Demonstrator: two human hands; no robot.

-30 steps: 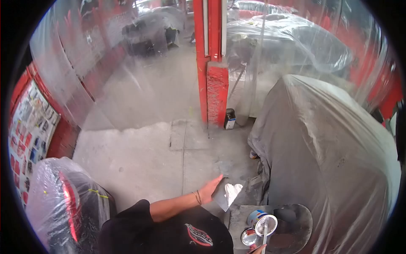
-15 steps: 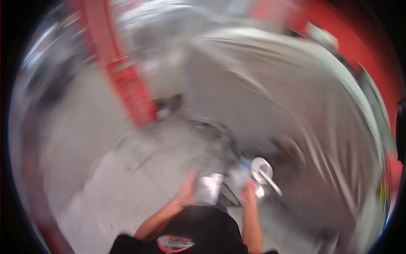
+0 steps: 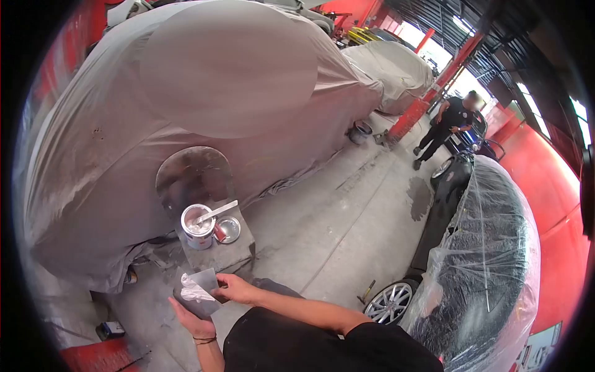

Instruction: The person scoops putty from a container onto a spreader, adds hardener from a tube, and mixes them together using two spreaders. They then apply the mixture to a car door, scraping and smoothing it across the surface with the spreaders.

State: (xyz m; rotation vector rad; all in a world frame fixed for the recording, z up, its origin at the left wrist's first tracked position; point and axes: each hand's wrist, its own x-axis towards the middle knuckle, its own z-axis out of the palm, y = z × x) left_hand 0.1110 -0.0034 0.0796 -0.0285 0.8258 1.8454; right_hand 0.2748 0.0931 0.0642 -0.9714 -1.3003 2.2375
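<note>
My left hand [image 3: 193, 320] is closed around the lower edge of a dark grey mixing board [image 3: 201, 308] in front of my body. A smear of pinkish-white paste [image 3: 192, 290] lies on it. My right hand [image 3: 237, 289] pinches a thin, pale grey, flat spreader [image 3: 209, 280] at its right edge, over the board and against the paste. Its outline partly merges with the board. Beyond my hands, an open can [image 3: 198, 239] of pale paste stands on a chair seat [image 3: 238, 255], with a stir stick [image 3: 217, 212] across its mouth.
A round metal lid [image 3: 229, 230] lies beside the can. A cloth-covered vehicle [image 3: 260, 164] stands beyond the chair. On the right is a dark car [image 3: 443, 217] under plastic film [image 3: 489, 260]. A person [image 3: 455, 124] in dark clothes stands farther back, near a red post [image 3: 412, 121].
My view has swung to the right and sharpened from blur. My hands were apart, the right one near the can; now both are together at the board.
</note>
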